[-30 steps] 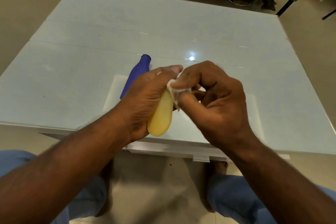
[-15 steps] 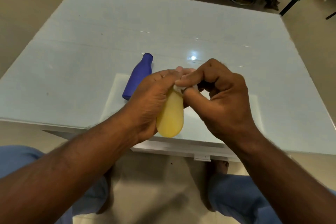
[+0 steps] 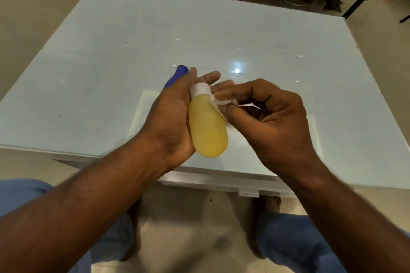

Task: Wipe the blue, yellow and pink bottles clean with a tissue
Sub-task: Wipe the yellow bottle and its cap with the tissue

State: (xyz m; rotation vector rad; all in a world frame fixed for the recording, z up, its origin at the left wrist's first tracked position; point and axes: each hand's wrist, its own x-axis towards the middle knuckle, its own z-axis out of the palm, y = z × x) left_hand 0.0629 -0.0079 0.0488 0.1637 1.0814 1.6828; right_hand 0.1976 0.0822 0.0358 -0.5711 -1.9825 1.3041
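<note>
Head view, left hand (image 3: 170,117) holds yellow bottle (image 3: 207,126), right hand (image 3: 273,117) pinches tissue (image 3: 218,102), blue bottle (image 3: 176,76) half-hidden

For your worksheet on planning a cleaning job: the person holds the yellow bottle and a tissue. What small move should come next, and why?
Probably draw the tissue down the yellow bottle toward its base. The right hand pinches the tissue against the shoulder just below the white cap, while the left hand cradles the bottle, so the lower body appears unwiped in this pass.
</note>
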